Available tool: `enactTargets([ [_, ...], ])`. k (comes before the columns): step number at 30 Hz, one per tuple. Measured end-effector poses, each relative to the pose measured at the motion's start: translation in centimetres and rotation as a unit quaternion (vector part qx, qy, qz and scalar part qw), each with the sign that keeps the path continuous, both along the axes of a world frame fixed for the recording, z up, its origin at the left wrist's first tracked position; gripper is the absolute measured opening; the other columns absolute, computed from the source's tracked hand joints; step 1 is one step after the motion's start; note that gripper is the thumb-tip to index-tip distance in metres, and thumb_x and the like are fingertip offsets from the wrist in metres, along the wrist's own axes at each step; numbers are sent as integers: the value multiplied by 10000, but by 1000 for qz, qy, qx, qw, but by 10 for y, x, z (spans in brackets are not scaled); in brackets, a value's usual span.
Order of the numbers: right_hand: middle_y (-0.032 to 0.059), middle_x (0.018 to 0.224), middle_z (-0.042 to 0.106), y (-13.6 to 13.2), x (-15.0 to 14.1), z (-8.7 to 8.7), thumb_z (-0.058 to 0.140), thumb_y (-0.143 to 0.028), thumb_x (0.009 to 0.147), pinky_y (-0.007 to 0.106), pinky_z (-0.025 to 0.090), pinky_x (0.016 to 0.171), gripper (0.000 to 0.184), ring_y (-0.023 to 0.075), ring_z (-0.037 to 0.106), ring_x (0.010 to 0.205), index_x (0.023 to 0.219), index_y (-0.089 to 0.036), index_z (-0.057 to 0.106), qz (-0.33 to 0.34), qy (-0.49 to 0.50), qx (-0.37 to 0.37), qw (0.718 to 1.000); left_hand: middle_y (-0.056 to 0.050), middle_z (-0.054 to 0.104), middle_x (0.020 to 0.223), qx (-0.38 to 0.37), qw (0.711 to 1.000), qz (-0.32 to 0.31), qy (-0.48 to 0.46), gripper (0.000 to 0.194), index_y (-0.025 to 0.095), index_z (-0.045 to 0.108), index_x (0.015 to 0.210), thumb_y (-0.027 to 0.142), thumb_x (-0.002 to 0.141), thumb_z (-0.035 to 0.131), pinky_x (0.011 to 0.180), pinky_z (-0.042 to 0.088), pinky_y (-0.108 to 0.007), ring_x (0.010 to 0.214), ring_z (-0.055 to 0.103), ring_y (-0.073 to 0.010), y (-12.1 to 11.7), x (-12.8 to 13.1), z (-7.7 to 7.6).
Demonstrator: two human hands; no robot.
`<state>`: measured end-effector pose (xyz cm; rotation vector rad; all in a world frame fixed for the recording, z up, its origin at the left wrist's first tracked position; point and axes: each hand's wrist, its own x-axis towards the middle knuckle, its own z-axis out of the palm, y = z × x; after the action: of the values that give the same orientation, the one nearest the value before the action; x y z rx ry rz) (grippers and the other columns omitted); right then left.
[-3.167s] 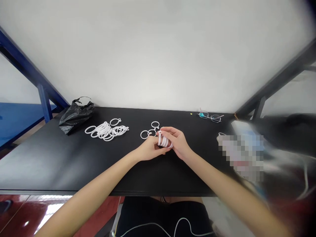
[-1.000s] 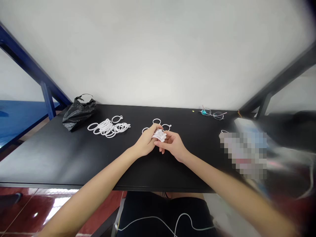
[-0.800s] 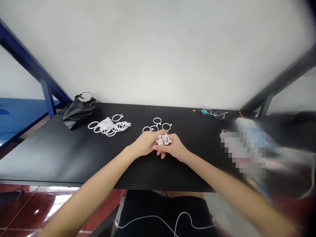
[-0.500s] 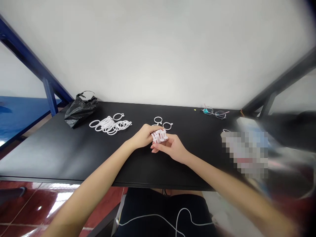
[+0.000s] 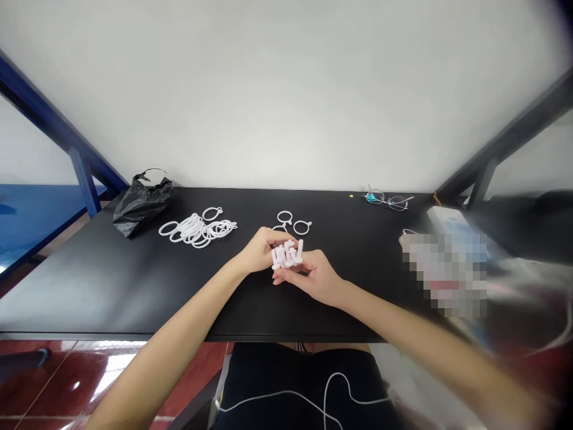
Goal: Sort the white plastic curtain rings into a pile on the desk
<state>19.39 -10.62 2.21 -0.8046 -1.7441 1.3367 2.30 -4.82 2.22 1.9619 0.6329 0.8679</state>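
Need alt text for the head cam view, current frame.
The left hand and right hand pinch a bunch of white plastic rings over a black table. Loose rings lie just beyond; a larger ring pile sits beside a black plastic bag.

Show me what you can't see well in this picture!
Head view:
The white plastic rings: the left hand and right hand hide how many there are.
The loose white ring: the left hand hides its lower part.
The pixelated object: blurring hides what it is.

A pixelated patch on the right hides something (too blurred to name).
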Motion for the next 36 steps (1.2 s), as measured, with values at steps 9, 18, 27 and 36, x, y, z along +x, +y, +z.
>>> enactTargets([
  [9,14,672,650,11,2,5,687,-470,824,297,567,638,335,118,611,565,763,-145,639,57,77,-106,990,-64,731,877,222,968,83,81,246,159,675,1060,218,894,504,640,473,-227,680,635,-132,-4,-4,-1],
  [18,36,704,656,13,2,4,634,-510,854,293,542,643,387,126,613,590,756,-136,638,44,41,-102,993,26,573,612,159,977,94,111,51,167,554,800,181,762,523,533,377,-203,525,508,-99,-5,1,-8],
  [27,40,736,672,9,5,-2,517,-464,941,302,541,720,355,156,660,694,804,-164,649,29,-36,28,999,-3,570,614,26,996,77,30,404,142,577,714,378,978,384,530,417,-195,533,521,-87,-3,12,-3],
  [36,39,732,690,8,3,1,512,-436,952,297,541,725,346,143,664,673,792,-167,657,24,-32,44,998,8,567,523,-83,996,-26,2,327,133,571,726,370,928,472,423,399,-189,412,538,-98,-1,9,-4],
])
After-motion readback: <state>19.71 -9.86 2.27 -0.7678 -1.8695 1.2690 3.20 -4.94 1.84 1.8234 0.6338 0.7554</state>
